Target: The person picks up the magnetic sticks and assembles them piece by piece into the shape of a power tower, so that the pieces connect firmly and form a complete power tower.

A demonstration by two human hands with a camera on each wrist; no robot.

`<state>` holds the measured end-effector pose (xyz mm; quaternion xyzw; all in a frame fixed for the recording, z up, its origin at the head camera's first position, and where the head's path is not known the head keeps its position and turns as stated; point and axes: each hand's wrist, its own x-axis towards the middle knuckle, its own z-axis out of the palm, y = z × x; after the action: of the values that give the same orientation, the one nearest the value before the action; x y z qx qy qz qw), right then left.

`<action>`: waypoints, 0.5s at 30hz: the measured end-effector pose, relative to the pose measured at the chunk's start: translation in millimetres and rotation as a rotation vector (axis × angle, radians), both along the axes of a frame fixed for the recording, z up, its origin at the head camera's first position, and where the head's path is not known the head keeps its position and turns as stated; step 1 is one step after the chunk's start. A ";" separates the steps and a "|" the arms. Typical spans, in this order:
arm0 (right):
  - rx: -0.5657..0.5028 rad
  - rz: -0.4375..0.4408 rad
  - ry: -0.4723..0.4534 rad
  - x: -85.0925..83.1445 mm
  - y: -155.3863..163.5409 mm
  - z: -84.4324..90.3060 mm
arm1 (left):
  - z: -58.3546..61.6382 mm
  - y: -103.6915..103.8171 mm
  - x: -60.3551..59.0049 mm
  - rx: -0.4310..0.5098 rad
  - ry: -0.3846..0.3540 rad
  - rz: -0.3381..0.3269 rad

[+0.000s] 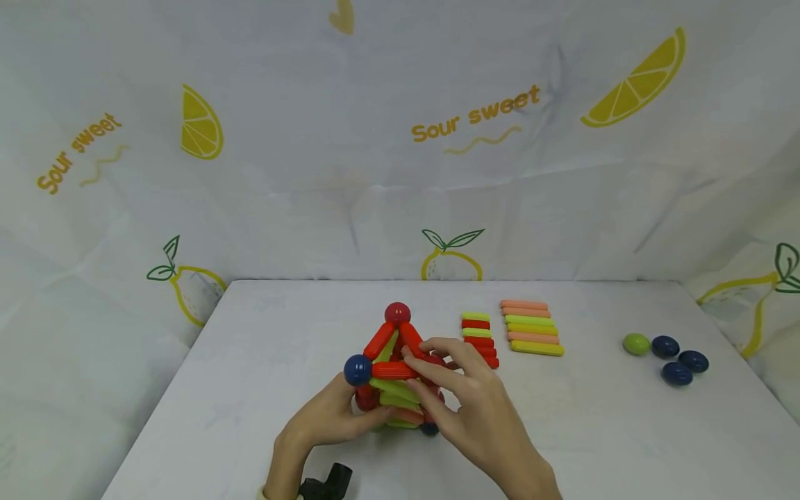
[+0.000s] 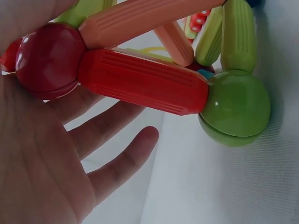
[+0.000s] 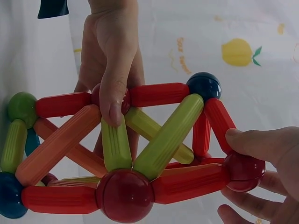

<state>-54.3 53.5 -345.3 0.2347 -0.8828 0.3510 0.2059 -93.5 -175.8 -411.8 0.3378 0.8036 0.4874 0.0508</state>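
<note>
Head view shows the rod-and-ball frame [image 1: 395,368] standing near the front middle of the white table [image 1: 262,347], steadied from both sides so its joints stay seated. The left hand [image 1: 331,417] cups the lower left corner, fingers loosely spread beneath a red ball [image 2: 49,60], with the thumb pressed onto a joint. The right hand [image 1: 465,399] pinches a red ball [image 3: 243,170] at the right corner. Spare rods [image 1: 531,328] and loose balls [image 1: 669,357] lie well apart, right of the frame.
</note>
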 end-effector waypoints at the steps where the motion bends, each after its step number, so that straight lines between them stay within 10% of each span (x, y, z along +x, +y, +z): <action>1: -0.001 0.008 0.005 -0.4 0.8 -0.1 | 0.1 -0.2 -0.2 0.005 0.002 -0.009; 8: -0.073 0.085 -0.017 -7.1 16.1 0.4 | -0.2 -0.8 -0.9 0.005 -0.027 -0.003; 15: -0.138 -0.015 0.006 -20.2 41.7 -3.0 | 0.0 -3.4 0.5 -0.054 -0.091 0.057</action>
<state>-74.5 95.2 -348.4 0.2142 -0.8576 0.4088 0.2268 -93.0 -179.2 -411.8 0.2906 0.8227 0.4816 0.0825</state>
